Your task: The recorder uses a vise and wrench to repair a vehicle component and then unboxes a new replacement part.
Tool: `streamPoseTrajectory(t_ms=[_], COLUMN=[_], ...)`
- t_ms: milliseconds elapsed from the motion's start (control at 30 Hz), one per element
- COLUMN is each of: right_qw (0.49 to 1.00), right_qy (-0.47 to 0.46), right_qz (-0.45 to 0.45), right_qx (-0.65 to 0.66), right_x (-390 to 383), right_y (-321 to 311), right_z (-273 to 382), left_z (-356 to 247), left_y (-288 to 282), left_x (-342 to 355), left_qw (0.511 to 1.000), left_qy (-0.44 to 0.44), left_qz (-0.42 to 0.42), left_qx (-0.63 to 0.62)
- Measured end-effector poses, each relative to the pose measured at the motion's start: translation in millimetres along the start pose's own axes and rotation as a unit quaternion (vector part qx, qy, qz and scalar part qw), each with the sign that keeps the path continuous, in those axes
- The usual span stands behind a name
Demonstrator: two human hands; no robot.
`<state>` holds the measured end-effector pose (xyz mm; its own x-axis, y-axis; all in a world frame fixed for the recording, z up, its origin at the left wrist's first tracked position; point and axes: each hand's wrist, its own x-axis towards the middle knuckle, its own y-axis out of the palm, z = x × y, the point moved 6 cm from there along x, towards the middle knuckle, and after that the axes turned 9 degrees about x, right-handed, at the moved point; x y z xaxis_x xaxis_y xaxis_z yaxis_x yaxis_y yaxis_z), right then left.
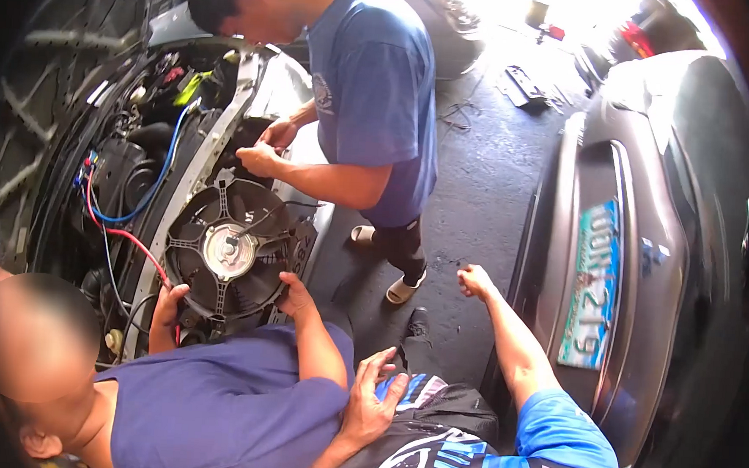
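My left hand is open in front of my body, its fingers stretched and apart. It holds nothing and is nearest to the dark blue shirt of a person at my left. My right hand hangs over the dark floor beside the car's rear, its fingers curled closed with nothing visible in them. That person at the left grips a black radiator fan by its sides, near the open engine bay. Another person in a blue T-shirt bends over the car front, both hands together; what they hold is too small to tell.
Red and blue hoses run across the engine bay at the left. A brown-grey car's rear bumper bounds the right side. Flat dark parts and a thin cable lie on the floor farther off.
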<state>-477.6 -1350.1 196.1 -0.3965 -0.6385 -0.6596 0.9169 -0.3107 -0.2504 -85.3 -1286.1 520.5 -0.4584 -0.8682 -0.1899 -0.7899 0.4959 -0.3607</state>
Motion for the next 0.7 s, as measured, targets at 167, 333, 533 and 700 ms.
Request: streamPoseTrajectory(t_ms=[167,333,533,700], right_qw=[0.966,0.977,0.977,0.972], right_qy=[0.114,0.092,0.008,-0.024], right_qz=[0.04,0.056,0.095,0.062], right_qx=[-0.229,-0.184,-0.19,-0.227], right_x=[62,89,125,243], right_y=[-26,1,-13,-85], right_z=[-41,29,140,186], left_z=[-16,44,1,-42], left_y=[-8,-11,-5,7], left_x=[58,72,127,214], left_qw=[0.998,0.951,0.966,0.987], left_qy=[-0.032,-0.126,-0.151,-0.16], left_qz=[-0.049,-0.123,-0.1,-0.027], left_qx=[-0.007,-0.255,-0.182,-0.007])
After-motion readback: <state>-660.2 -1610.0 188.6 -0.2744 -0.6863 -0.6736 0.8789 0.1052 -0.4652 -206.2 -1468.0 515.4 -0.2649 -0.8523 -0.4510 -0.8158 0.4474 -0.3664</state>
